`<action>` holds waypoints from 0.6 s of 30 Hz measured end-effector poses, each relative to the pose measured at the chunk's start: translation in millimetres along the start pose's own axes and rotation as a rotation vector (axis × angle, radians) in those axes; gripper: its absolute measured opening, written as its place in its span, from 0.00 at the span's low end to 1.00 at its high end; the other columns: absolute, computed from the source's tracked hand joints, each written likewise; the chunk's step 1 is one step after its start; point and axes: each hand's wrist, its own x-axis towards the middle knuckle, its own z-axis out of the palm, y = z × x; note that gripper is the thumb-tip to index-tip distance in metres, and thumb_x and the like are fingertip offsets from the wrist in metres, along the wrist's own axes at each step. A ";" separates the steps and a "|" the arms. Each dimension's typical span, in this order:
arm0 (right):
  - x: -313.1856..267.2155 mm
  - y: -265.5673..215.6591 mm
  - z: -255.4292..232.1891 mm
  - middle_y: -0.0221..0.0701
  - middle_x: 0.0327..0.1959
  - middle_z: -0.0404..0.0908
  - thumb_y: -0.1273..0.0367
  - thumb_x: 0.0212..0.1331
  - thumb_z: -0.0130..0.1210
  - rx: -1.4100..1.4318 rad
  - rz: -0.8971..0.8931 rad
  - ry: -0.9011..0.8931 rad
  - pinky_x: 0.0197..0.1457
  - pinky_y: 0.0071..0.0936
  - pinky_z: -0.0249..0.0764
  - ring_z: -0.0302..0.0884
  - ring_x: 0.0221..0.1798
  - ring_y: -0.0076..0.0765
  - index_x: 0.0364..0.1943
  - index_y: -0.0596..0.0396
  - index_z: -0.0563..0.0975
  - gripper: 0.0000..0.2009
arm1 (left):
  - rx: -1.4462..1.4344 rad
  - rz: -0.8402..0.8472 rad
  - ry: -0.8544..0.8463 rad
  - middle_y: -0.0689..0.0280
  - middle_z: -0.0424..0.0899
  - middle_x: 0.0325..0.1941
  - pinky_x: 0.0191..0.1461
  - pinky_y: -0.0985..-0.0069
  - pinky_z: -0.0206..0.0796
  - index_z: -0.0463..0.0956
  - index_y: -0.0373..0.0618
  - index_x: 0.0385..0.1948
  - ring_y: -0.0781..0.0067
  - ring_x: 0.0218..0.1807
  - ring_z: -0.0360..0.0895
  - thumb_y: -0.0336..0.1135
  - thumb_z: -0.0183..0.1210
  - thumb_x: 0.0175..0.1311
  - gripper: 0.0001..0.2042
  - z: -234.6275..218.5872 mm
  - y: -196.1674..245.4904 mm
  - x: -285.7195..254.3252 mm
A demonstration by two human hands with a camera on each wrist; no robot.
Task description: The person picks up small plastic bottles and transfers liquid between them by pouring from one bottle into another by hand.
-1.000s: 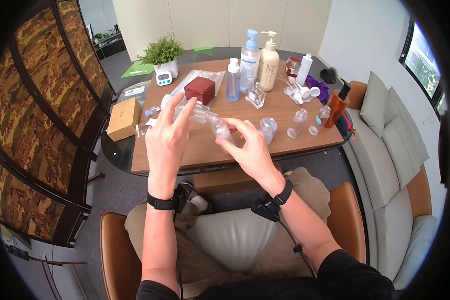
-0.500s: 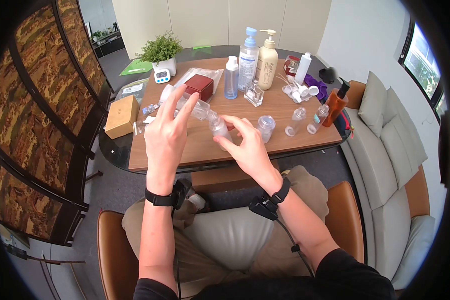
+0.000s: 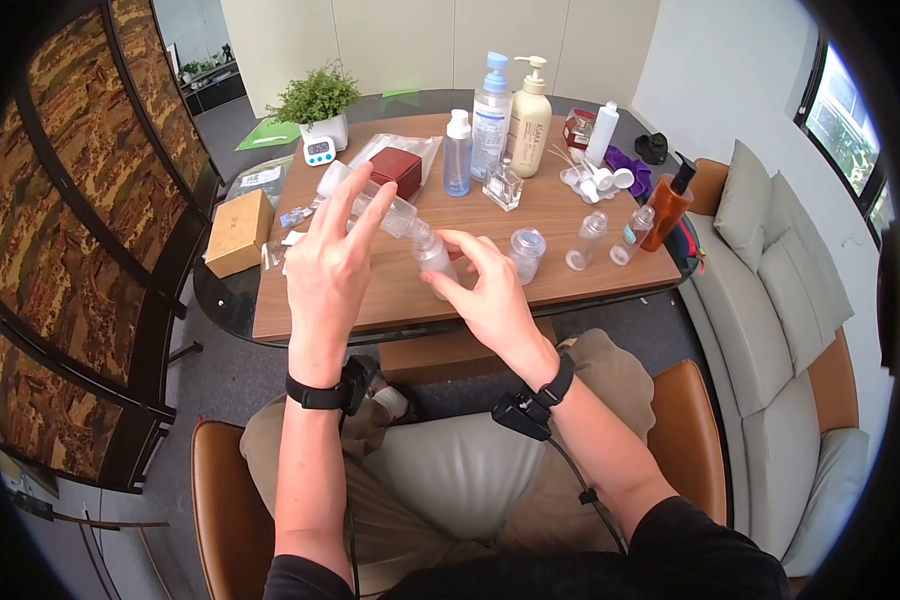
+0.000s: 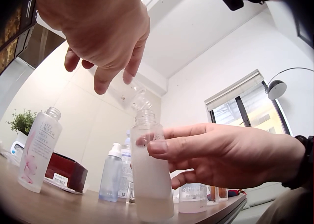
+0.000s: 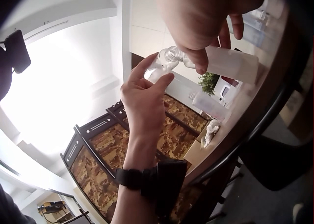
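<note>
Mid-frame, left fingers (image 3: pixel 373 218) pinch a tipped clear bottle (image 3: pixel 398 218); right fingers (image 3: pixel 475 250) hug the cloudy bottle (image 3: pixel 431 262) below — a wobble could make drips miss.

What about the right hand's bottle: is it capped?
No, the bottle in the right hand shows a bare threaded neck.

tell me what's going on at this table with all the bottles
A person is holding two bottles mouth to mouth over the table. The left hand grips a clear bottle, tipped so its neck slopes down to the frosted bottle that the right hand holds roughly upright. There is liquid low in the frosted bottle; whether any is flowing in right now can't be made out. An uncapped flower-print bottle stands nearby.
</note>
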 end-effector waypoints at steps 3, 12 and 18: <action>0.0 -1.3 -0.9 0.43 0.53 0.91 0.70 0.64 0.75 -0.006 0.000 -0.004 0.64 0.43 0.80 0.85 0.56 0.46 0.64 0.62 0.84 0.24 | -0.009 -0.002 0.002 0.68 0.87 0.73 0.49 0.64 0.88 0.86 0.61 0.68 0.56 0.55 0.92 0.15 0.63 0.62 0.33 1.3 -0.7 -0.3; 0.1 2.5 1.3 0.43 0.53 0.91 0.71 0.63 0.75 -0.034 -0.012 0.003 0.64 0.44 0.80 0.85 0.57 0.48 0.63 0.62 0.84 0.24 | 0.010 0.036 0.003 0.69 0.86 0.74 0.48 0.64 0.88 0.86 0.60 0.68 0.58 0.58 0.91 0.15 0.64 0.61 0.33 2.4 -2.9 -0.1; -0.7 3.6 3.2 0.43 0.53 0.90 0.71 0.63 0.75 -0.034 0.001 0.011 0.64 0.45 0.80 0.85 0.57 0.48 0.63 0.61 0.84 0.24 | 0.034 0.054 -0.006 0.69 0.85 0.75 0.48 0.65 0.88 0.87 0.58 0.67 0.60 0.60 0.91 0.15 0.64 0.60 0.32 0.0 -1.1 1.2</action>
